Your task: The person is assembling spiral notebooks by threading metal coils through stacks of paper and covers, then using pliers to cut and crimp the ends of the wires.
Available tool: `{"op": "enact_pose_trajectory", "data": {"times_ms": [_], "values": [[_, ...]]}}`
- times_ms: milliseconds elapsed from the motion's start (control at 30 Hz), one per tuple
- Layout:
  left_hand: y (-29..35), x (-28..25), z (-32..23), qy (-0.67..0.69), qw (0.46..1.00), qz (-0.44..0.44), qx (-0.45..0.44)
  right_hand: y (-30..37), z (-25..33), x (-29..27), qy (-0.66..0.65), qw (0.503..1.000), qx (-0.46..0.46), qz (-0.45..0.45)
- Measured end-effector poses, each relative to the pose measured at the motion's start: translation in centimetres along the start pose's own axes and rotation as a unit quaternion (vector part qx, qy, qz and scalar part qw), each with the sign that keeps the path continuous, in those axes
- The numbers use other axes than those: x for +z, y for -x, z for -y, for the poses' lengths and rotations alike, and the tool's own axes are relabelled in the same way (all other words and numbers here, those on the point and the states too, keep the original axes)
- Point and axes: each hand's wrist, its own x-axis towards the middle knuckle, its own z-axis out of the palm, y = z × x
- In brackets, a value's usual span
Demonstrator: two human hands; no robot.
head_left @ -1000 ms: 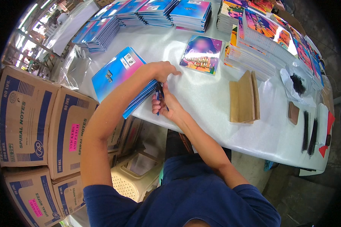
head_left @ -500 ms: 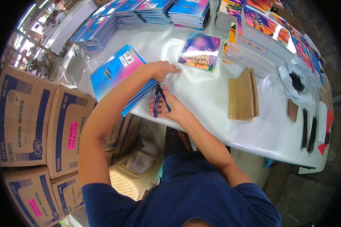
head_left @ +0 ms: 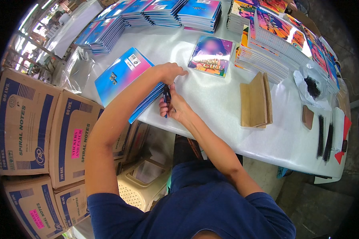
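With right hand [head_left: 173,107] clamped on pliers [head_left: 166,102], meet the coil [head_left: 146,102] squarely at its right end, steadying the blue notebooks [head_left: 121,75] with the left hand [head_left: 172,73], whose grip I cannot tell

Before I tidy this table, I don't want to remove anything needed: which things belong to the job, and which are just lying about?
Seemingly in use:
blue-handled pliers in the right hand
blue-and-pink notebook by the left hand

Seemingly lying about:
brown cardboard
clear plastic
purple notebook
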Motion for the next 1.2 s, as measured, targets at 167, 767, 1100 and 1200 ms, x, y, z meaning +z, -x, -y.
{"op": "enact_pose_trajectory", "data": {"times_ms": [167, 767, 1100, 1200], "values": [[0.2, -0.4, -0.9, -0.005, 1.000, -0.021, 0.004, -0.5, 0.2, -2.6, -0.009, 0.997, 0.036, 0.070], [0.7, 2.0, -1.6, 0.027, 0.994, -0.102, -0.012, 0.4, 0.3, 0.8, -0.055, 0.996, 0.024, -0.062], [1.5, 3.5, -2.3, 0.098, 0.975, -0.198, -0.038, 8.5, 2.2, -1.4, 0.480, 0.839, -0.104, -0.235], [1.8, 4.0, -3.1, 0.156, 0.960, -0.224, -0.061, 11.4, 3.8, -2.4, 0.753, 0.455, -0.230, -0.416]]}}
